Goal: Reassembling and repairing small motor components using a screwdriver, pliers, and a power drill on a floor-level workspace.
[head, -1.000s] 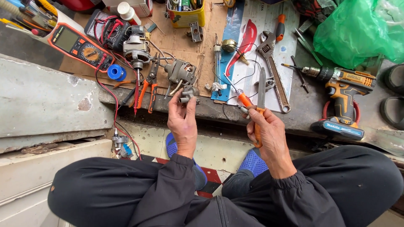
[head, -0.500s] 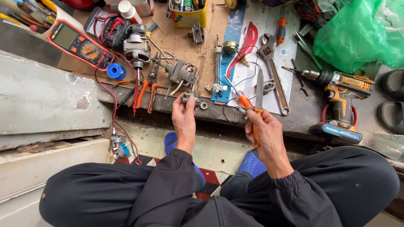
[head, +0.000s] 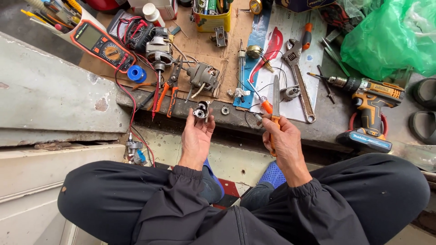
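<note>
My left hand (head: 196, 136) is palm up at the bench edge, with a small grey metal housing part (head: 201, 110) held in its fingertips. In my right hand (head: 285, 141) is an orange-handled knife (head: 275, 100), its flat blade pointing away over the bench. A small orange-handled screwdriver (head: 263, 103) lies just beyond my right fingers. A loose metal washer (head: 225, 110) sits on the ledge between the hands. A small electric motor (head: 204, 77) with bare wires lies right behind the held part. I sit cross-legged in black clothes.
On the bench lie an orange multimeter (head: 102, 45) with red leads, a larger motor (head: 157, 52), orange-handled pliers (head: 169, 90), a blue tape roll (head: 135, 73), an adjustable wrench (head: 299, 77) and a cordless drill (head: 370, 111). A green plastic bag (head: 390, 36) fills the far right.
My left hand has lifted the metal housing part off the ledge and turned palm up. My right hand still holds the knife in about the same place.
</note>
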